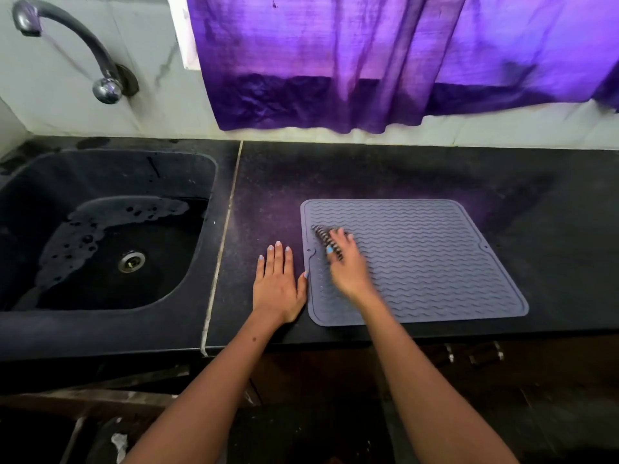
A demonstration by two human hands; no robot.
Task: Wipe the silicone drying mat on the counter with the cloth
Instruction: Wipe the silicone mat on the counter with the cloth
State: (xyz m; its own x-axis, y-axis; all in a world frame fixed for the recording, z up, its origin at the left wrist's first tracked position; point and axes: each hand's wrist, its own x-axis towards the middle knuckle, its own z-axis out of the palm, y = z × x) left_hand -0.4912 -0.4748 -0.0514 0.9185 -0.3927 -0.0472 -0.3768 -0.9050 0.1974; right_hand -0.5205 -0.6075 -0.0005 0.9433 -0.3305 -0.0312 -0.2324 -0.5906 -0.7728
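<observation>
A grey silicone drying mat [435, 262] with wavy ridges lies flat on the black counter [368, 172]. My right hand [348, 262] rests on the mat's left part, fingers closed over a small striped cloth [321, 234] that it presses against the mat. The hand looks blurred. My left hand [278, 283] lies flat on the counter just left of the mat, fingers spread, its thumb touching the mat's left edge. Most of the cloth is hidden under my right hand.
A black sink [100, 229] with foamy water near its drain [131, 261] is set in the counter at the left. A curved tap [67, 38] comes out of the wall above it. A purple curtain [385, 61] hangs behind the counter.
</observation>
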